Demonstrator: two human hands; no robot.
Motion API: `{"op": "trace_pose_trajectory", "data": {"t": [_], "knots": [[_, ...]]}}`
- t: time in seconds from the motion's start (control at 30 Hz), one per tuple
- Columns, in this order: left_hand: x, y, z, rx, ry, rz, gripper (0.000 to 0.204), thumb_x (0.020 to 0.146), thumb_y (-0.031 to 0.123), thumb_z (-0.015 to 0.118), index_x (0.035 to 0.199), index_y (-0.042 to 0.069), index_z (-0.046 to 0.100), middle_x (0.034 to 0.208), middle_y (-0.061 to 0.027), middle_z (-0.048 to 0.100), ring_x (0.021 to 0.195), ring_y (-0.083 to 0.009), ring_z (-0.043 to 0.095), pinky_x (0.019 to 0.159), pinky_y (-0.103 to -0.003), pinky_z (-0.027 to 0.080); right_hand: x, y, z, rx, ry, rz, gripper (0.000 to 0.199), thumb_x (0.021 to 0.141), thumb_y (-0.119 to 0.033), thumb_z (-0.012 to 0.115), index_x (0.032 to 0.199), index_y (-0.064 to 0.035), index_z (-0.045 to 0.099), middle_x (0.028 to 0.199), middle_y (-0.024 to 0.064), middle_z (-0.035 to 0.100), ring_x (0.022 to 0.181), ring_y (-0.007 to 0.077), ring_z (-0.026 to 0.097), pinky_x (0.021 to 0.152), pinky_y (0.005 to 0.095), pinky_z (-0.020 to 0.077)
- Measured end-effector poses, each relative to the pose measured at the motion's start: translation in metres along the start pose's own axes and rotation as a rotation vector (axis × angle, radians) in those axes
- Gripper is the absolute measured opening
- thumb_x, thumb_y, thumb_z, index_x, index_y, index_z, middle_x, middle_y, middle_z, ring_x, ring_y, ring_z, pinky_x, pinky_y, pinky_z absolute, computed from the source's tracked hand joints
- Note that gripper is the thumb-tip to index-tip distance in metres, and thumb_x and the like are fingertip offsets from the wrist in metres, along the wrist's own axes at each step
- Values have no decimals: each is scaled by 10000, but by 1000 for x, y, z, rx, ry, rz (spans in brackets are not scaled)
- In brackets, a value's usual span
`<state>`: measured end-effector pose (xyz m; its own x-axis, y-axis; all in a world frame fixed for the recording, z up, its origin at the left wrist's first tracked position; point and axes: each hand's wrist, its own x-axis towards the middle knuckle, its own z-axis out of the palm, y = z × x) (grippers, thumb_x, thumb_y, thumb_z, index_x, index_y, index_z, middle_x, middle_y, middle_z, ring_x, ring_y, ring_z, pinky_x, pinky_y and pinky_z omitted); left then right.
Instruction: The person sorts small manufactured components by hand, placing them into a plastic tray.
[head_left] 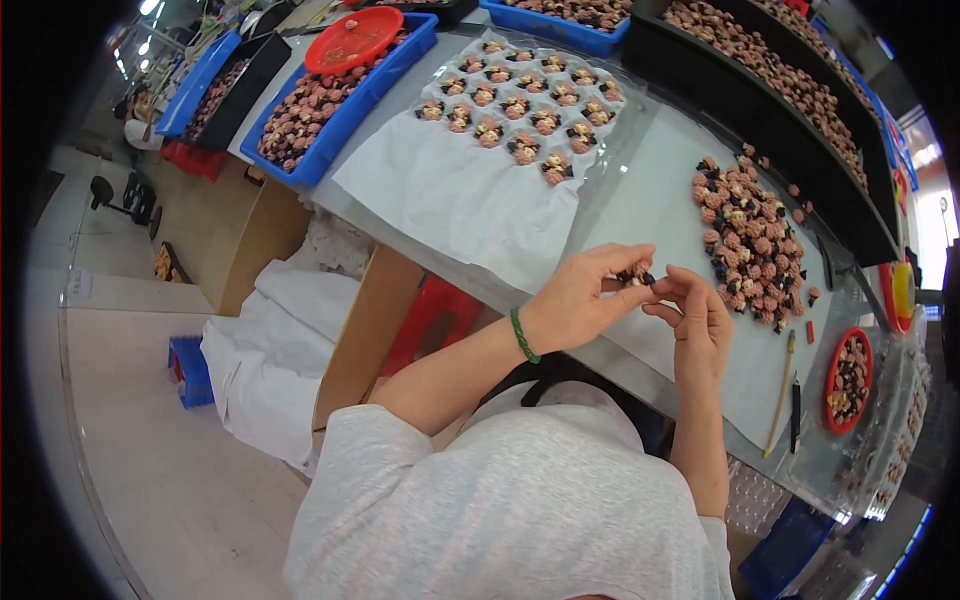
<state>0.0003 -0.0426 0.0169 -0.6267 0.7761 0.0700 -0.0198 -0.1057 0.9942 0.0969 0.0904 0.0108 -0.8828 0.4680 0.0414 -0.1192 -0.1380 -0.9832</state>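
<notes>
A small pink-and-black moulded piece (636,275) is held up over the table's front edge, pinched between the thumb and fingers of my left hand (585,300), which has a green braided band at the wrist. From the other side, the bent fingers of my right hand (697,318) close in on the dark end of this piece. Its details are partly covered by the fingers. Just beyond my right hand lies a loose heap of similar pink, black and cream pieces (755,240). Past my left hand, several matching pieces stand in spaced rows on a white moulded sheet (455,195).
Blue bin (335,130) with a red dish (352,42) stands at the back left. Long black trays (740,90) of pieces line the back right. At right lie a yellow brush (781,395), a black pen-like tool (796,415) and a red bowl (833,410) of pieces. A cardboard box (365,325) sits below.
</notes>
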Motion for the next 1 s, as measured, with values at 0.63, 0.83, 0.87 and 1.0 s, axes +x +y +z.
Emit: {"op": "trace_pose_trajectory", "data": {"t": [0.63,0.83,0.87,1.0], "knots": [[31,-9,-218,1639,525,-379,590,892,428,306,1313,15,290,1405,-150,196,1307,-322,124,1005,-571,66,18,2,-19,-181,50,17,236,894,-175,487,989,21,579,822,71,602,708,107,549,621,231,455],[65,0,-192,1537,246,96,570,900,393,331,1289,-23,299,1382,-176,238,1285,-318,203,1032,-476,154,15,-4,-14,-220,42,-7,234,894,-175,490,997,16,578,826,72,600,724,106,548,627,227,452],[67,-12,-191,1609,226,50,563,898,382,345,1280,-30,306,1369,-188,256,1274,-322,224,1028,-455,178,13,-2,-14,-205,23,-12,234,892,-174,494,1000,16,577,826,72,601,725,105,548,627,226,451],[68,-31,-193,1614,261,15,566,894,372,363,1275,-43,304,1357,-212,266,1267,-326,240,1022,-446,198,12,1,-21,-281,21,17,230,888,-165,503,1009,18,573,827,70,601,726,106,547,628,226,448]]}}
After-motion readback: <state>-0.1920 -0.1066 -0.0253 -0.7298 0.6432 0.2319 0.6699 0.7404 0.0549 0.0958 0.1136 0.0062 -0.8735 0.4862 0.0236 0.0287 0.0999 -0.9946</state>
